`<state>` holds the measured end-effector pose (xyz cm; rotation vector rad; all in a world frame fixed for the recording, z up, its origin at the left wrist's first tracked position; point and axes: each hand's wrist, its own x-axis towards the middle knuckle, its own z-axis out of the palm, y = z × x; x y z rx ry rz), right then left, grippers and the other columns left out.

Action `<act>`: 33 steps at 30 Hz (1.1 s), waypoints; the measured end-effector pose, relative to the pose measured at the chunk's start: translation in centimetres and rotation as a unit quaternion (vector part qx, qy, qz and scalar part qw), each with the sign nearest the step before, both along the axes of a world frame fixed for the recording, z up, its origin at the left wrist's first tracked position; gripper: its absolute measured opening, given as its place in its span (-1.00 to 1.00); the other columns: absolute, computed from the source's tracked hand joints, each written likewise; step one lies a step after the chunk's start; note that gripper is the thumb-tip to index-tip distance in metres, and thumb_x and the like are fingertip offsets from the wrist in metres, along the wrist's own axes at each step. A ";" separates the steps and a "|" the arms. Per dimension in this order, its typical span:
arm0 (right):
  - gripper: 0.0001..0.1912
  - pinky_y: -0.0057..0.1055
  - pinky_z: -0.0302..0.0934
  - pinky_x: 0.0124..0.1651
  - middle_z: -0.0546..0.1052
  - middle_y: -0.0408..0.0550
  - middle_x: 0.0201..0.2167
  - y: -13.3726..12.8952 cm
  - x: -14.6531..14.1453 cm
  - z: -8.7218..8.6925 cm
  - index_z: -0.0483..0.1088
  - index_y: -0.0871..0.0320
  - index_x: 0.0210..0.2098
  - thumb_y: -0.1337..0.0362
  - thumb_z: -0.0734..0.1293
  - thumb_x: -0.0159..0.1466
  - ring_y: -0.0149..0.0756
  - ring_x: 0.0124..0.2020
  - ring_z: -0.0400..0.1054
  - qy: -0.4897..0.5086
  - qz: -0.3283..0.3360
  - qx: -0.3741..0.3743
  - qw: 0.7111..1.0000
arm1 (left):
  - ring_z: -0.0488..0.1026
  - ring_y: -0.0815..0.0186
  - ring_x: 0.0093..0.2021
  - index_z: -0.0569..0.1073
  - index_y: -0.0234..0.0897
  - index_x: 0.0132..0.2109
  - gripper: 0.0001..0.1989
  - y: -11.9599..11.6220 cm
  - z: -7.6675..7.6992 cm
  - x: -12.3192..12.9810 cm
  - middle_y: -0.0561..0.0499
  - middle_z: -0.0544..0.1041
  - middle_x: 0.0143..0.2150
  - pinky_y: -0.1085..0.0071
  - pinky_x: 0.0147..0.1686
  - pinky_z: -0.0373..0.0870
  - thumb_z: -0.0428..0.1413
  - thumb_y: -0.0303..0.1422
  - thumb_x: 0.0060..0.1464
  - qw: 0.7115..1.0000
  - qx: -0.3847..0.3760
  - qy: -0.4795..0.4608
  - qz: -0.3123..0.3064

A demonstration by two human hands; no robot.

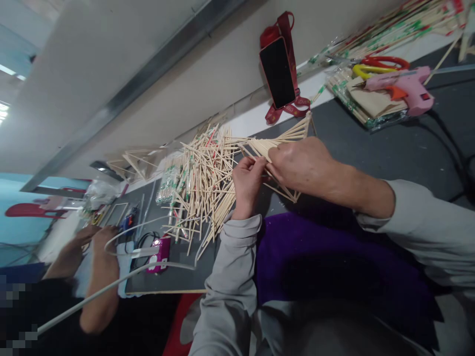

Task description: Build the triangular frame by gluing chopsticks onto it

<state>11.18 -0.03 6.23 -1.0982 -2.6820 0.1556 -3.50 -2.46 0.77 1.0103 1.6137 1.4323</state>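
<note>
A frame of thin wooden sticks (297, 132) lies on the dark table in front of me, its sticks fanned out at the upper right. My left hand (249, 179) pinches the frame's near left side, thumb and finger pressed together. Closed over the middle of the frame, my right hand (297, 160) covers part of the sticks, and its fingertips meet those of my left hand. Just left of my hands spreads a big loose pile of sticks (204, 173).
A pink glue gun (417, 89) and red-handled scissors (388, 62) lie on packed sticks at the right. A phone (278, 73) leans at the back. At the left are a magenta power box (159, 253), a white cable and another person's hands (100, 240).
</note>
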 end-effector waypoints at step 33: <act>-0.76 -0.41 0.05 -0.37 0.61 -0.05 -0.40 -2.6 4.0 -9.6 0.55 0.15 -0.37 0.20 0.27 0.23 -0.27 -0.38 0.44 0.119 -0.091 -0.276 0.949 | 0.39 0.41 -0.65 0.35 -0.24 -0.47 -0.77 0.4 -1.0 0.3 0.10 0.45 -0.60 0.49 -0.64 0.38 0.13 -0.29 0.11 0.997 0.020 0.079 0.009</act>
